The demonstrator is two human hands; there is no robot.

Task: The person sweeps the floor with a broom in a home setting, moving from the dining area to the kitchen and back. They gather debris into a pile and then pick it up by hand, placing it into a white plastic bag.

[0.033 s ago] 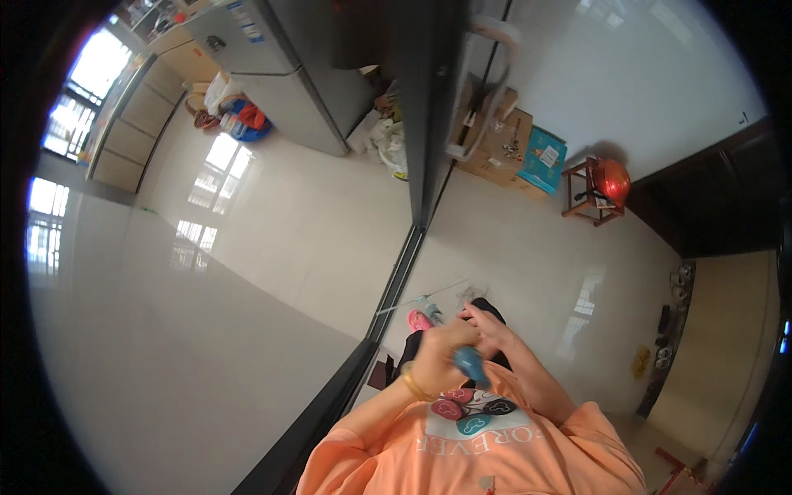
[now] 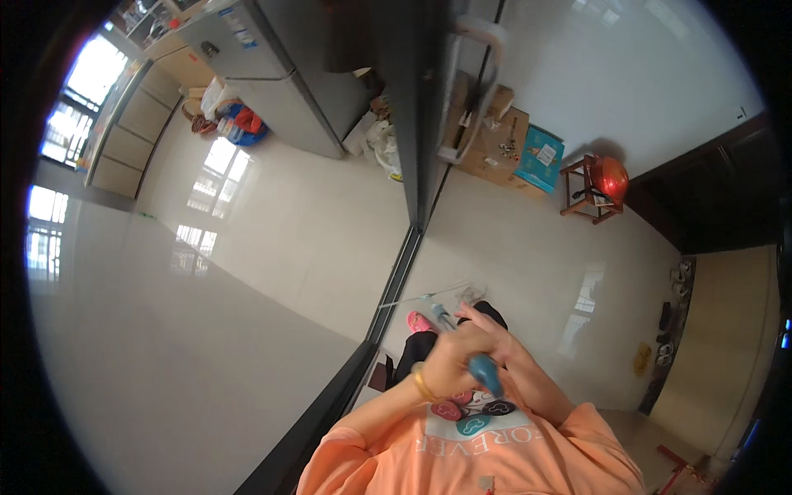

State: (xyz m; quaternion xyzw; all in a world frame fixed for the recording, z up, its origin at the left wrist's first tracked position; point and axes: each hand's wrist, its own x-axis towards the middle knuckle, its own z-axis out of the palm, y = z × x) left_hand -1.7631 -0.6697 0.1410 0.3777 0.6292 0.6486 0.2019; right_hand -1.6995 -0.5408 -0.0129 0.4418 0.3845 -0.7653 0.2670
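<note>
My left hand [image 2: 460,356], with a gold bangle at the wrist, is closed around the handle of a long floor squeegee [image 2: 487,375]. The rounded blue-teal handle end sticks out of the fist toward my shirt. Its shaft runs down past the fist to a thin, wide crossbar on the floor in front of my feet. Close against the left fist lies my right hand [image 2: 487,326], its fingers stretched forward beside the shaft. The left fist partly hides it. A pink shoe [image 2: 418,322] shows behind the crossbar.
A dark sliding-door frame [image 2: 422,165] and floor track [image 2: 394,285] run along my left. Beyond stand a fridge [image 2: 280,107] and bags [image 2: 241,124]. Ahead are cardboard boxes [image 2: 495,153] and a wooden stool [image 2: 587,194] holding a red round object. Shoes [image 2: 665,355] line the right side.
My left fist and the handle end have shifted slightly right and down. The crossbar has barely moved, and the room has slid slightly left in view.
</note>
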